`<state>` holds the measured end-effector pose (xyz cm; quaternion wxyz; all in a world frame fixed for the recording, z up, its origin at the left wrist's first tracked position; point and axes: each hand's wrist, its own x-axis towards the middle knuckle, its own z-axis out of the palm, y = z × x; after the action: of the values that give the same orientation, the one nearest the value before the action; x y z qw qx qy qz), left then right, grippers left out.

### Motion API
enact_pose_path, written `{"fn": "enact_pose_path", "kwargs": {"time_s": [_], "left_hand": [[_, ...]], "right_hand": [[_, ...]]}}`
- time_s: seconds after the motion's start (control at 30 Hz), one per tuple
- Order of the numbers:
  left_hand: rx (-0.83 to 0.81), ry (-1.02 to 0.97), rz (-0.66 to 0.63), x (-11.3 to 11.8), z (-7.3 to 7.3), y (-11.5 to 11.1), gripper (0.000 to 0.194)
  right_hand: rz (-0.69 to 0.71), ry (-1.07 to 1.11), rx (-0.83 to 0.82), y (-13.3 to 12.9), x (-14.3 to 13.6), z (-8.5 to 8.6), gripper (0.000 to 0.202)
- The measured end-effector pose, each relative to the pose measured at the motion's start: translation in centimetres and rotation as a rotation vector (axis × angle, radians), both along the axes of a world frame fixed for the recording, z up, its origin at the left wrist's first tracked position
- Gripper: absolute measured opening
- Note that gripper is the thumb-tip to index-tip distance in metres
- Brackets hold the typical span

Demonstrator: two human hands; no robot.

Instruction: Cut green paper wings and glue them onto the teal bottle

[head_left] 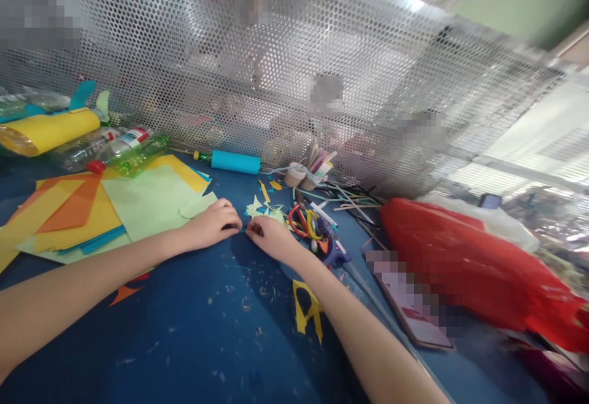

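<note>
My left hand (214, 226) and my right hand (271, 237) meet above the blue table, fingertips pinched almost together. A tiny bit of a blue strip (243, 230) shows between them; the fingers hide most of it, and its material is unclear. Behind my right hand lie pale green paper scraps (265, 209). Close to its right are red-handled scissors (298, 221), a pair with yellow handles (313, 226) and a dark blue glue gun (335, 249). Left of my left hand, light green paper (151, 195) tops a spread of yellow, orange and blue sheets.
Plastic bottles (133, 146) and a yellow-wrapped bottle (55, 131) lie at the left. A blue-wrapped bottle (235, 162) rests by the perforated metal screen (276, 54). Small cups (294, 174) stand behind the tools. A phone (414, 306) and red plastic bag (460, 263) occupy the right.
</note>
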<state>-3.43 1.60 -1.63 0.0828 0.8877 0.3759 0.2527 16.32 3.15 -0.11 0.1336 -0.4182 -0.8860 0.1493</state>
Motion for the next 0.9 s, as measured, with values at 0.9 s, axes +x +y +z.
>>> {"fn": "enact_pose_path", "kwargs": {"time_s": [0.9], "left_hand": [[0.272,0.177,-0.044,0.8,-0.1,-0.6,0.026]], "right_hand": [[0.103,-0.185,0.202,-0.5,0.1,1.0,0.009]]}}
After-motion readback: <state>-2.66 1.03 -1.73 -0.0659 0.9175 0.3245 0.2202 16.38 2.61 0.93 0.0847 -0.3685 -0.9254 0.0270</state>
